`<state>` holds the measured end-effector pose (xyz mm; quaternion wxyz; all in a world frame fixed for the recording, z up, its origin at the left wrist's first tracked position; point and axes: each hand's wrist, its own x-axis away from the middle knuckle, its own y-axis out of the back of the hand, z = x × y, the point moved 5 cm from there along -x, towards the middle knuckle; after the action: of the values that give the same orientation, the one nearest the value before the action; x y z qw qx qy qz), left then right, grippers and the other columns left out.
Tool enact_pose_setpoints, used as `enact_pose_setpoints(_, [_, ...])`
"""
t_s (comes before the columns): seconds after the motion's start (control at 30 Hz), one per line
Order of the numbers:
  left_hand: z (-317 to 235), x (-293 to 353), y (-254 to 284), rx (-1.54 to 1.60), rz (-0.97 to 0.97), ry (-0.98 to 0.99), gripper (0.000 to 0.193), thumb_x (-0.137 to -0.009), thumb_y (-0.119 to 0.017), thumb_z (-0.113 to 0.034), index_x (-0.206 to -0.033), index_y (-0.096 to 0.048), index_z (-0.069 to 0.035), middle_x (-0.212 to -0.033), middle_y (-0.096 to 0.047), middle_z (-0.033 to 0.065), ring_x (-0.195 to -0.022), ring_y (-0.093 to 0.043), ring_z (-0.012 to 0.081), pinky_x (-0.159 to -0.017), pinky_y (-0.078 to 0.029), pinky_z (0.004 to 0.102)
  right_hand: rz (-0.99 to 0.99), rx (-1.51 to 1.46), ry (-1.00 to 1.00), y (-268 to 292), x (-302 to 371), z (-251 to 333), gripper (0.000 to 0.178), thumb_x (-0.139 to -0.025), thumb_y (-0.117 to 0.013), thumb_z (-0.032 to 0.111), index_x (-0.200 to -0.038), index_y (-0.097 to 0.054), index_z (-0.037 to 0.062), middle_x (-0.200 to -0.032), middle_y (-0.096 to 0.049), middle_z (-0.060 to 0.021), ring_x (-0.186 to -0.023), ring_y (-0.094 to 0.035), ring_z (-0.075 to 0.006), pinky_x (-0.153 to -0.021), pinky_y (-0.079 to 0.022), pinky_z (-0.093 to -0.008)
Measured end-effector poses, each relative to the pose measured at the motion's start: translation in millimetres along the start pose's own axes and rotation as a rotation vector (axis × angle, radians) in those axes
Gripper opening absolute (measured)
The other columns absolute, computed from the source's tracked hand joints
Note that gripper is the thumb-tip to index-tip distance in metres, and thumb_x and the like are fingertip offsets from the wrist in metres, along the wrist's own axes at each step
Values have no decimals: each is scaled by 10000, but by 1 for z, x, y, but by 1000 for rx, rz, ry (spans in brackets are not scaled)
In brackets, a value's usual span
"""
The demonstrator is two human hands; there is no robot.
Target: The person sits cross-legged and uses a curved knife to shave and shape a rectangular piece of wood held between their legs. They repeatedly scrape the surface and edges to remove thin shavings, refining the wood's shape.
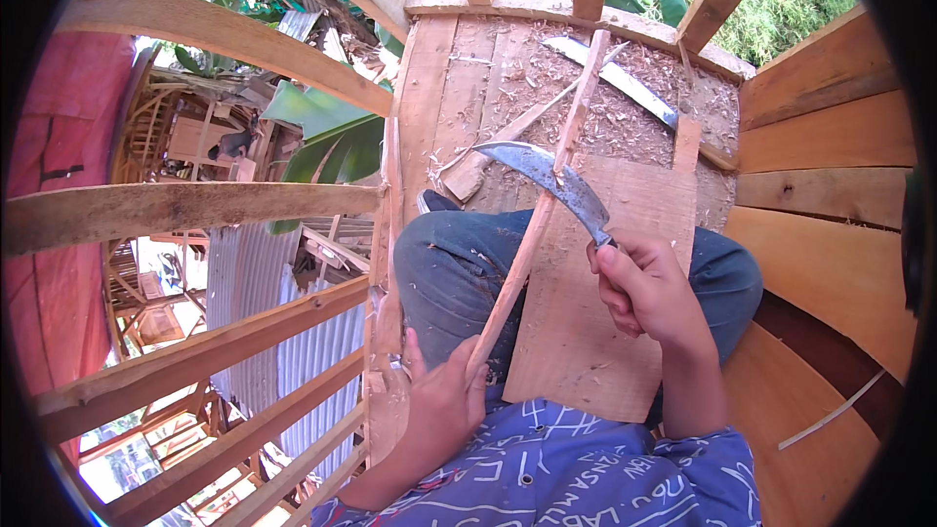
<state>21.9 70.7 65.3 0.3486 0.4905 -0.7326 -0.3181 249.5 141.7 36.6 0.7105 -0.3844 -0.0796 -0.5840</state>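
My right hand (639, 283) is closed round the handle of a curved knife (547, 176) with a grey, hooked blade. The blade lies across a long, thin wooden stick (527, 259), touching it about midway. The near end of the stick is in my left hand (444, 395), whose fingers are closed on it while one digit points away. From there the stick slants up and away, its far end reaching over the shavings. Under the stick and knife, a flat wooden board (595, 332) rests across my lap.
Beyond my knees lies a long machete (620, 83) among wood shavings (527, 68) on the plank floor. A wood offcut (467, 176) is beside my foot. Slatted rails (195, 215) run along the left, with corrugated metal sheets (317, 361) below. A plank wall (820, 195) stands at right.
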Motion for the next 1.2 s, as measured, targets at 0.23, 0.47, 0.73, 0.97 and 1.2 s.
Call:
enact_pose_setpoints(0.23, [-1,-1,0,13,-14,-18,390,-860,-627,-62,-1237,-536,-19,-585,-568,75,-568,-611,253,-1125,-142,623,-203,473,200,3,7,12,245,-932,-615,182,-1006,-638,-50,-570,-441,29,-549,-400,-33,-495,-339,-262])
enact_pose_setpoints(0.47, [1,1,-2,10,-6,-29,400,-861,-624,-61,-1246,-527,-15,-583,-565,72,-559,-601,252,-1129,-146,612,-246,595,296,1,9,11,231,-917,-627,158,-1007,-621,-55,-549,-403,-15,-537,-372,-58,-484,-318,-288])
enact_pose_setpoints(0.73, [2,2,-3,31,-14,-34,400,-865,-618,-57,-1248,-517,-7,-577,-557,73,-549,-593,253,-1127,-147,615,-273,739,403,-3,11,14,256,-916,-633,163,-1050,-605,-53,-526,-408,-43,-494,-382,-78,-462,-312,-297])
enact_pose_setpoints(0.97, [0,1,-3,24,7,-30,382,-872,-603,-63,-1241,-520,-6,-570,-551,78,-543,-588,265,-1122,-157,618,-359,841,490,6,8,15,194,-914,-643,163,-970,-598,-18,-524,-420,-53,-487,-396,-89,-465,-327,-295])
enact_pose_setpoints(1.2, [3,-4,2,10,21,12,364,-866,-610,-73,-1219,-532,-28,-564,-555,81,-542,-595,267,-1119,-158,621,-347,702,474,20,19,27,162,-896,-668,136,-832,-574,20,-576,-437,20,-557,-398,-52,-499,-337,-260])
